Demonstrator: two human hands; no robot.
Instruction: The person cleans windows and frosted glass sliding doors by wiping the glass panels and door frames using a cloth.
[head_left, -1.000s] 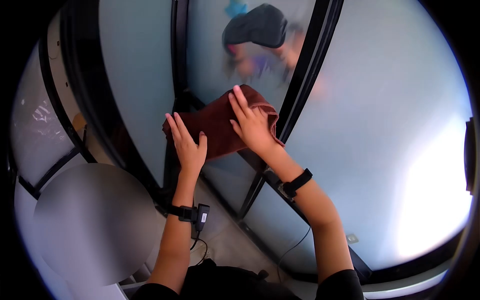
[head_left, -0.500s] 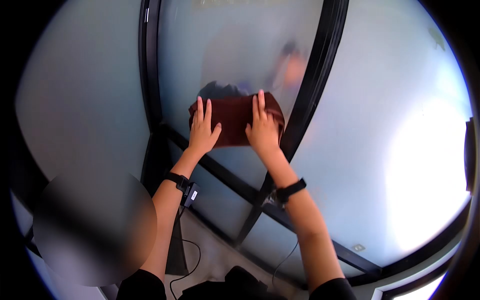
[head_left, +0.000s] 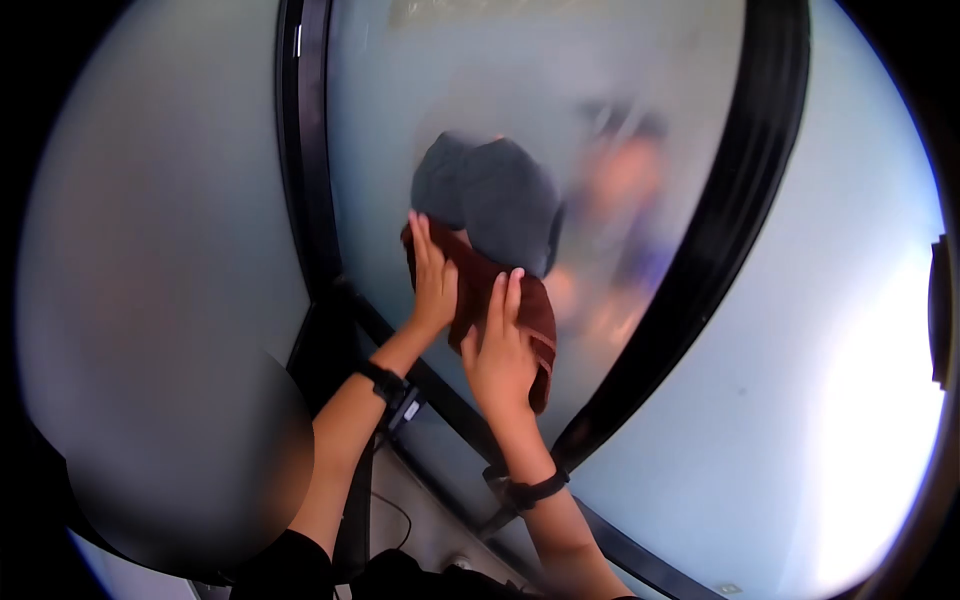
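A brown cloth (head_left: 475,270) lies against the frosted glass pane (head_left: 400,90), with a loose corner hanging at its lower right. My left hand (head_left: 433,285) is flat on the cloth's left part, fingertips at its top edge. Lower and to the right, my right hand (head_left: 503,360) presses on it too, fingers stretched upward. Just above the cloth is a dark grey, two-lobed shape (head_left: 510,200), seemingly fabric close behind the glass. Each wrist wears a black band.
Black frame bars (head_left: 690,300) border the pane on both sides and below. Behind the glass shows the blurred form of a person (head_left: 625,185). A cable (head_left: 400,515) runs over the floor at the lower left. Bright glare covers the right-hand pane (head_left: 860,350).
The brown cloth and both hands have shifted and tilted, the right side now lower than the left. More of the grey shape shows above them. The view has turned and moved closer.
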